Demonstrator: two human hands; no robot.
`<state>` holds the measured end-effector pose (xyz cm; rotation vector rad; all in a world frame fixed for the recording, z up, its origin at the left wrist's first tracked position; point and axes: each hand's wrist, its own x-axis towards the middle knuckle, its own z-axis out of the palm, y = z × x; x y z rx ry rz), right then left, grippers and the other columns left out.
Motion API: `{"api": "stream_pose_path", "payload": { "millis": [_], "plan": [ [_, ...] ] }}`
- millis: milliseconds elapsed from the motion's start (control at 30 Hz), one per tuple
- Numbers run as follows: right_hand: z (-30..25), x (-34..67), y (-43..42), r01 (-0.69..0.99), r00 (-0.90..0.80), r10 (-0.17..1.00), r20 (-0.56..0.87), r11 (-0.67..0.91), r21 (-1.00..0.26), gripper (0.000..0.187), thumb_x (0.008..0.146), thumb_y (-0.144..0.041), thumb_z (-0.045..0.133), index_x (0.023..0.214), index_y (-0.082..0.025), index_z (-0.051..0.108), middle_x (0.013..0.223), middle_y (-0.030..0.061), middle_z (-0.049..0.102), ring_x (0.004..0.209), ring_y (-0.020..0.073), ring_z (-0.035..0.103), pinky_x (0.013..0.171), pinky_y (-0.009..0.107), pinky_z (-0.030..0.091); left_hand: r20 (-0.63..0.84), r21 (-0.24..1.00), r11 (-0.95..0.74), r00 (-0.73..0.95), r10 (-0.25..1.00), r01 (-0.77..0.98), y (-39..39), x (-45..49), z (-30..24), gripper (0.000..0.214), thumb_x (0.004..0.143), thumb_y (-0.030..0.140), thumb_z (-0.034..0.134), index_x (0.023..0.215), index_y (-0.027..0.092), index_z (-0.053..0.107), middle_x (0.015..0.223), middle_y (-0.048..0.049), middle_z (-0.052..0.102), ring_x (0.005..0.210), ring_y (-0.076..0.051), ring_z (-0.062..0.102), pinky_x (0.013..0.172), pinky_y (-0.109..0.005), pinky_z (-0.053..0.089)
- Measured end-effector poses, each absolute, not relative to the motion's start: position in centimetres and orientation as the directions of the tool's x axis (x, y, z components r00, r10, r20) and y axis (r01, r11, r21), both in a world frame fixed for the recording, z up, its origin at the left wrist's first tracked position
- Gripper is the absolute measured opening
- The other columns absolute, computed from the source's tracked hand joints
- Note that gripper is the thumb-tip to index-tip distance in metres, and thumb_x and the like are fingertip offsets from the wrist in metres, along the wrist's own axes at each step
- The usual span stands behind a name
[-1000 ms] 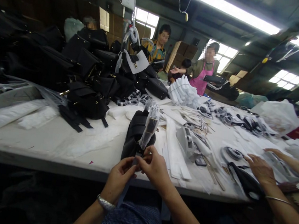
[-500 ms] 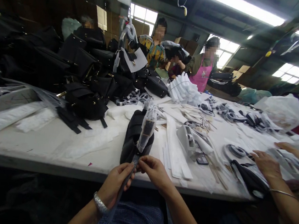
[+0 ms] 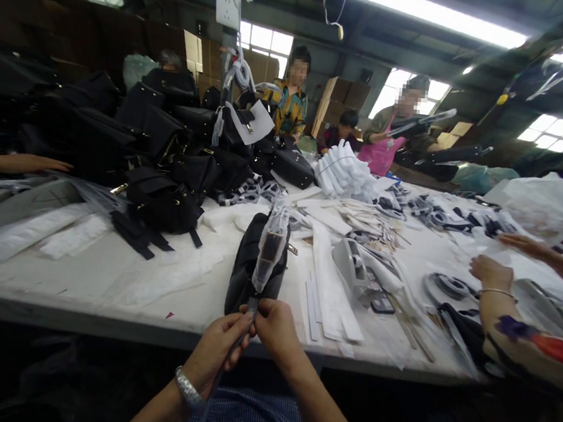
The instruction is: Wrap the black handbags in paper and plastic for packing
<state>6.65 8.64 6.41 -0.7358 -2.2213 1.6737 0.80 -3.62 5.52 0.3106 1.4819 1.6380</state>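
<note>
A black bag (image 3: 245,261) lies on the table just in front of me, near its front edge. From it a dark strap (image 3: 252,304) in clear plastic wrap runs toward my lap; the wrapped strap end with its buckle (image 3: 271,247) rests on top of the bag. My left hand (image 3: 224,336) is closed around the strap, thumb on top. Against the same strap, a little nearer the bag, my right hand (image 3: 273,327) pinches with its fingers, whose tips are partly hidden.
Black bags (image 3: 154,124) are heaped at left, where another person's hand (image 3: 47,164) reaches in. White foam rolls (image 3: 343,170), paper strips (image 3: 336,290) and a grey tape dispenser (image 3: 349,265) lie to the right. A co-worker's hands (image 3: 491,270) work at far right.
My right hand has shifted slightly in along the strap, its fingers more tucked. Another person's hand has appeared at left. The co-worker's near hand at right has moved up and closed.
</note>
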Motion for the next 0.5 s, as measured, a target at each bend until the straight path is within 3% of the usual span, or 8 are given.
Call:
{"api": "stream_pose_path", "payload": {
  "millis": [100, 200, 267, 433, 500],
  "plan": [
    [6.5, 7.8, 8.5, 0.128, -0.891, 0.450, -0.061, 0.120, -0.984, 0.024, 0.083, -0.031, 0.062, 0.092, -0.015, 0.077, 0.067, 0.0015, 0.066, 0.061, 0.0127, 0.057, 0.059, 0.022, 0.043, -0.342, 0.907, 0.080, -0.612, 0.713, -0.414, -3.8, 1.1, 5.6, 0.051, 0.077, 0.065, 0.063, 0.079, 0.014, 0.060, 0.059, 0.0057, 0.051, 0.037, -0.001, 0.035, 0.034, -0.012, 0.022],
    [6.8, 8.5, 7.8, 0.075, -0.895, 0.418, -0.155, -0.201, -0.977, 0.040, 0.086, -0.050, 0.062, 0.103, -0.016, 0.073, 0.070, 0.0007, 0.063, 0.056, 0.0093, 0.050, 0.052, 0.020, 0.037, -0.304, 0.925, 0.054, -0.649, 0.697, -0.375, -3.7, 1.4, 5.2, 0.052, 0.078, 0.066, 0.062, 0.075, 0.015, 0.058, 0.058, 0.0049, 0.051, 0.038, -0.002, 0.039, 0.035, -0.013, 0.027],
    [7.0, 8.2, 7.1, 0.065, -0.877, 0.429, -0.217, -0.341, -0.938, 0.048, 0.085, -0.058, 0.061, 0.100, -0.014, 0.072, 0.066, 0.0000, 0.059, 0.053, 0.0084, 0.048, 0.050, 0.019, 0.036, -0.274, 0.939, 0.041, -0.671, 0.689, -0.341, -3.6, 1.5, 4.9, 0.052, 0.078, 0.067, 0.060, 0.073, 0.015, 0.058, 0.058, 0.0040, 0.053, 0.039, -0.003, 0.042, 0.036, -0.014, 0.030],
    [6.8, 6.1, 6.0, 0.095, -0.814, 0.518, -0.263, -0.328, -0.940, 0.044, 0.070, -0.051, 0.078, 0.078, -0.008, 0.071, 0.051, -0.0017, 0.054, 0.041, 0.0065, 0.043, 0.040, 0.019, 0.029, -0.204, 0.964, 0.011, -0.712, 0.672, -0.266, -3.5, 1.7, 4.2, 0.052, 0.078, 0.068, 0.060, 0.076, 0.016, 0.059, 0.059, 0.0029, 0.055, 0.043, -0.006, 0.048, 0.038, -0.016, 0.035],
    [6.7, 5.7, 6.1, 0.105, -0.804, 0.487, -0.342, -0.449, -0.887, 0.044, 0.068, -0.049, 0.078, 0.082, -0.008, 0.072, 0.050, -0.0022, 0.054, 0.038, 0.0063, 0.040, 0.037, 0.019, 0.027, -0.202, 0.962, 0.005, -0.703, 0.682, -0.272, -3.6, 1.6, 4.1, 0.051, 0.078, 0.067, 0.062, 0.078, 0.016, 0.060, 0.061, 0.0024, 0.056, 0.043, -0.007, 0.048, 0.038, -0.017, 0.036]
  ]
}}
